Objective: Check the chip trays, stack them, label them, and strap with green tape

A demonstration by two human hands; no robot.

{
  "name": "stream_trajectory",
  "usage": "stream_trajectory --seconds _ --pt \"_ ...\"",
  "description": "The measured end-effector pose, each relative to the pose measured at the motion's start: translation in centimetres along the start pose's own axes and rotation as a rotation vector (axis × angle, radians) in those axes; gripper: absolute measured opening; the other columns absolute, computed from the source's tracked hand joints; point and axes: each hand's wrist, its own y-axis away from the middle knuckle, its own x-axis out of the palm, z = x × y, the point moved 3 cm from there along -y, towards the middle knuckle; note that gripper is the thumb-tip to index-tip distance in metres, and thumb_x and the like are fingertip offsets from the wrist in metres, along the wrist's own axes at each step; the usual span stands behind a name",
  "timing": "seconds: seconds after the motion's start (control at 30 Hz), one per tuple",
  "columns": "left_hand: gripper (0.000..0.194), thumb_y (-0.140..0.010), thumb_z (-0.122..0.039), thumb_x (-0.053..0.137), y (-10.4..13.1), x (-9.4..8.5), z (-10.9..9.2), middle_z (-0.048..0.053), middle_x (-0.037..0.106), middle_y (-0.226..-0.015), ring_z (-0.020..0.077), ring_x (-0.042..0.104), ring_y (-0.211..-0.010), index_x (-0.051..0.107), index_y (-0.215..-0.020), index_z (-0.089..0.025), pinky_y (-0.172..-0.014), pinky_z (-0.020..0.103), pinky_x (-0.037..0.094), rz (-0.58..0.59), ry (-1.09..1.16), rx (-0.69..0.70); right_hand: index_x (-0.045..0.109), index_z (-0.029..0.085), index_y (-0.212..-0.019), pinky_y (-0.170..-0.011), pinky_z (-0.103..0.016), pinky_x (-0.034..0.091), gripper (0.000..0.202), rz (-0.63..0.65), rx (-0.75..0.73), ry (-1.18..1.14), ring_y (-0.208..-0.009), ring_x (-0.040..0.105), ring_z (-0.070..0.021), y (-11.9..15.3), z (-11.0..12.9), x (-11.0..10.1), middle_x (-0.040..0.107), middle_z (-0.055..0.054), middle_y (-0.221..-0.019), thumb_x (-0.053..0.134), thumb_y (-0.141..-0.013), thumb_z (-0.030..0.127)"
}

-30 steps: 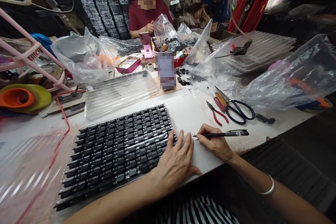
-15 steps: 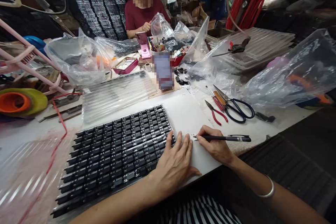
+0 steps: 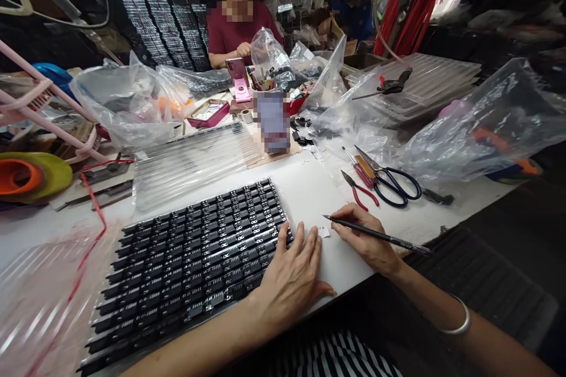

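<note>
My left hand (image 3: pixel 294 265) lies flat with fingers spread, across the right edge of a clear plastic tray (image 3: pixel 286 212) and the white tabletop. Rows of small black electronic parts (image 3: pixel 198 253) fill that tray. By my left fingertips is a small white paper slip (image 3: pixel 324 231) with tiny dark marks, too small to read. My right hand (image 3: pixel 367 238) grips a black pen (image 3: pixel 384 235) between thumb and fingers. The pen's tip points left, just above and apart from the slip.
Red-handled pliers (image 3: pixel 362 193), a screwdriver (image 3: pixel 361 172) and large scissors (image 3: pixel 398 185) lie beyond my right hand. A clear ribbed plastic tray (image 3: pixel 194 159) sits behind the filled one. Clear plastic bags (image 3: pixel 481 123) spread at right. Across the table sits a person (image 3: pixel 241 29) in a dark red shirt.
The pen tip has lifted from the paper slip, and the pen's back end has swung down toward me. My left hand keeps its place on the tray edge; the view has shifted slightly.
</note>
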Motion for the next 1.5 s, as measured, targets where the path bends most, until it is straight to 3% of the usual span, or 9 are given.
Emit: stream_trajectory --seconds 0.17,0.3,1.5 --pt "0.075 -0.086 -0.066 0.026 0.0 -0.1 0.0 0.015 0.047 -0.138 0.0353 0.040 -0.128 0.047 -0.132 -0.009 -0.105 0.057 0.026 -0.012 -0.003 0.004 0.054 0.020 -0.074 -0.054 -0.025 0.040 0.009 0.101 0.015 0.045 -0.059 0.052 -0.0138 -0.2 -0.2 0.6 0.056 0.001 -0.064 0.056 -0.081 0.025" --pt "0.077 -0.086 -0.066 0.025 0.0 0.0 0.0 0.015 0.047 -0.138 0.0352 0.039 -0.129 0.044 -0.133 -0.008 -0.105 0.057 0.024 -0.009 0.002 0.002 0.052 0.019 -0.066 -0.052 -0.025 0.035 0.014 0.111 -0.044 0.114 -0.055 0.045 -0.0121 -0.4 -0.1 1.1 0.052 0.003 -0.059 0.054 -0.079 0.021" --pt "0.080 -0.086 -0.067 0.024 0.0 0.0 0.0 0.017 0.045 -0.139 0.0346 0.039 -0.129 0.042 -0.135 -0.007 -0.106 0.056 0.024 0.023 -0.018 0.024 0.044 0.020 -0.065 -0.054 -0.025 0.034 0.020 0.207 -0.180 0.198 -0.056 0.043 -0.0118 0.0 -0.1 1.8 0.046 0.003 -0.061 0.047 -0.085 0.018"
